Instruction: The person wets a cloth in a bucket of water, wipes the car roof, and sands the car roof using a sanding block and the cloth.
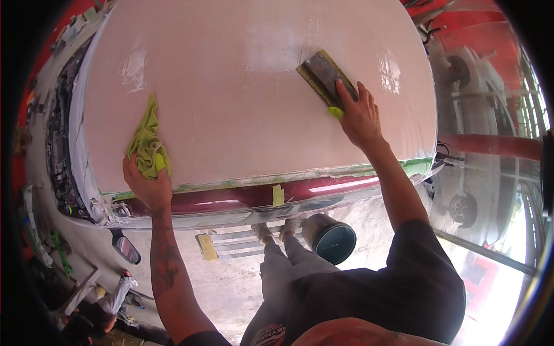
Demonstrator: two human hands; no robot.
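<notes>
The left hand point(149, 183) grips a green cloth point(145, 135) on the pink panel point(219, 121), near left; the right hand's point(362, 120) fingers clasp a dark block point(324, 74), farther right.

Looks bright across the pale pink panel point(219, 115), with hard white patches of glare on its glossy left and right sides and a softer sheen at the upper middle. Shines in pale streaks along the maroon strip point(213, 200). Takes strong light from the lower right, burning out to white there; turns hazy above it and dim at lower left. Bends straight edges toward a black, rounded rim, softening small details there.
</notes>
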